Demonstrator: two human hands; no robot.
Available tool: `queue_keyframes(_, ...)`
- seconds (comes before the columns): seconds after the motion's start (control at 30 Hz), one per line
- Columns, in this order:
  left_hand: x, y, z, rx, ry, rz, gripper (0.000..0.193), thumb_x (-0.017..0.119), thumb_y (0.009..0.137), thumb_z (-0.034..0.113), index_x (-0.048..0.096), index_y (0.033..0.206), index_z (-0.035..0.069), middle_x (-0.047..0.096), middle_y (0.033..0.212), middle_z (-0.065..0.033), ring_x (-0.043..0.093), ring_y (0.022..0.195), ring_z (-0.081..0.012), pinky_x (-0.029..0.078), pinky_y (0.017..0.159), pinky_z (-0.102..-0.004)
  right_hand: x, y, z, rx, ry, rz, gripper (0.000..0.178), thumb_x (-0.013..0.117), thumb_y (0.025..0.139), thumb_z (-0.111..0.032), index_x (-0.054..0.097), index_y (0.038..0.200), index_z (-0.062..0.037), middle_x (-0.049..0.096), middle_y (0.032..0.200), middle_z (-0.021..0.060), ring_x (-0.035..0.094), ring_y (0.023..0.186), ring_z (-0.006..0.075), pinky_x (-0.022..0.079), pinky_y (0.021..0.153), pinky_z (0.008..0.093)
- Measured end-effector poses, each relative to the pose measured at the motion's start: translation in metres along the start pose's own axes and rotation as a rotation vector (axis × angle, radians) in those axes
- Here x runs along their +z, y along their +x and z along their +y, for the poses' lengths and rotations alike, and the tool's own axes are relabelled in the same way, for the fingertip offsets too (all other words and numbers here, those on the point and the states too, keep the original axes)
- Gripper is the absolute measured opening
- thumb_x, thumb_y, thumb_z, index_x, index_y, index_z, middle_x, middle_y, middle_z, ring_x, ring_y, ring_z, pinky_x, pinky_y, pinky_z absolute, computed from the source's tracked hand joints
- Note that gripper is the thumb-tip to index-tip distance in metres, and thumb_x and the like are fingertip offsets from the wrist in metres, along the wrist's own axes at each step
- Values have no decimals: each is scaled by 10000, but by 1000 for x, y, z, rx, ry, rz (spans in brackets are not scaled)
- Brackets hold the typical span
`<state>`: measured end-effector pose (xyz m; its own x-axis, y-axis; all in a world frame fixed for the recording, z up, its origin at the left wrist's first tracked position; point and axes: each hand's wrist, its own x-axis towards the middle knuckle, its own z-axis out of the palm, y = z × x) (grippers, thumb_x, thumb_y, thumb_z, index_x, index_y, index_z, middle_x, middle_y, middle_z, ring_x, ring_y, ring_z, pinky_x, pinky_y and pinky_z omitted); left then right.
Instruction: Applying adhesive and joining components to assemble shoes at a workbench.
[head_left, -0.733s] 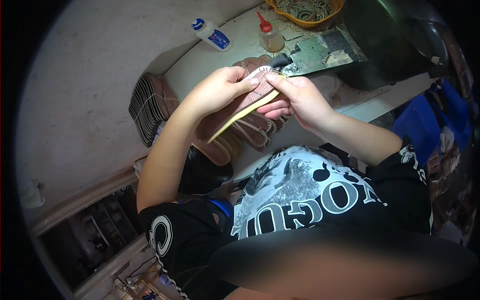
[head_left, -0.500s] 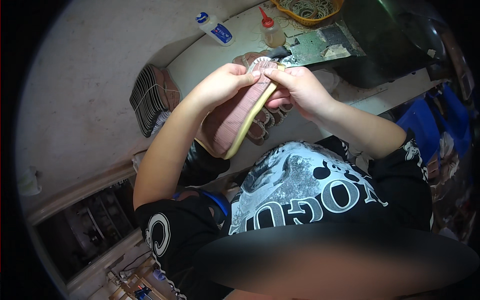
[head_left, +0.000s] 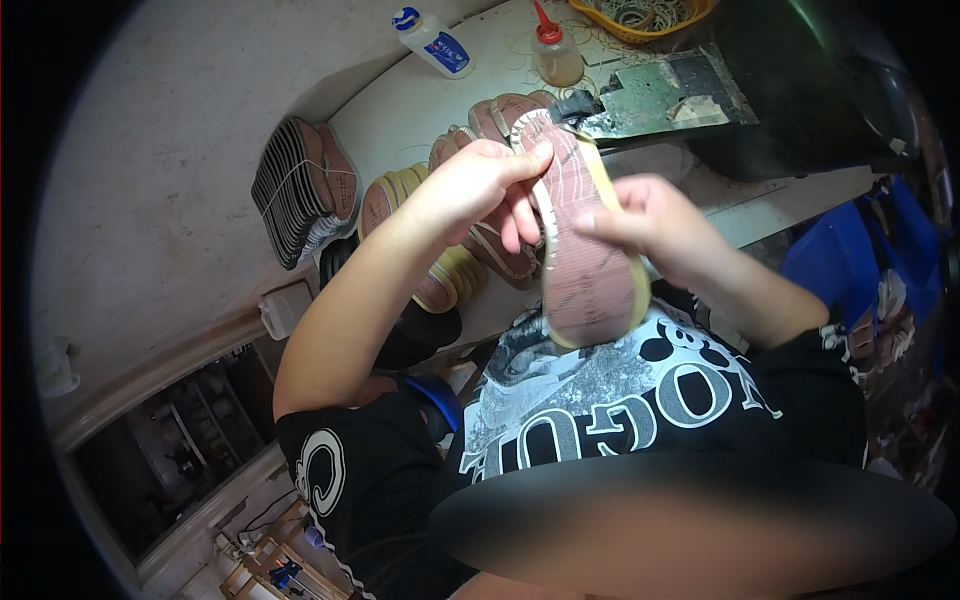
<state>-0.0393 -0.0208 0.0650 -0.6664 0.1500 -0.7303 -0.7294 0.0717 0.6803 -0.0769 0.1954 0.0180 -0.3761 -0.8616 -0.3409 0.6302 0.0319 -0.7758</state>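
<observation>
Both hands hold one shoe sole [head_left: 585, 250] up in front of the chest, its reddish ribbed face toward the camera and a yellow edge running round it. The left hand [head_left: 480, 190] grasps it at the top, fingertips pinched on the upper tip at about eleven o'clock from the sole's middle. The right hand [head_left: 655, 225] clasps the sole's side at about two o'clock, thumb pressed on the ribbed face. Behind the hands, more soles [head_left: 440, 230] lie heaped on the pale table [head_left: 450, 110]. At nine o'clock from them stands a tied stack of soles [head_left: 300, 185]. Farther off, at twelve o'clock, sit a white glue bottle [head_left: 432, 40], a red-capped bottle [head_left: 556, 55] and a yellow basket [head_left: 640, 15].
</observation>
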Motion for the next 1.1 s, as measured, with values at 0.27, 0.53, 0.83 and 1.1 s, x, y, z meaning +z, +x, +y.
queue_keyframes(0.27,-20,6,11,22,235,101,580,553,902,523,566,587,36,493,411,-52,388,285,-109,292,313,-221,1,-28,3,102,-90,-4,306,716,824,-145,655,1065,34,686,997,82,628,899,116,487,848,280)
queue_keyframes(0.53,-37,23,16,221,397,360,570,605,846,572,614,782,6,544,671,-9,487,609,-82,385,561,-220,7,17,15,-96,107,74,267,684,860,-166,661,1041,28,682,982,82,631,879,123,494,831,280)
queue_keyframes(0.83,-19,27,-11,345,-134,131,588,813,711,216,548,1162,-53,646,1044,-136,622,955,-203,472,889,-320,20,29,18,-148,301,163,322,671,877,-198,631,1093,36,662,1029,95,626,911,123,493,835,273)
queue_keyframes(1.1,-26,28,-5,227,-71,262,647,785,740,250,503,1212,-91,593,1149,-188,597,1034,-244,464,920,-343,28,17,20,-20,194,85,370,649,883,-230,569,1122,42,658,945,147,690,757,201,582,647,265)
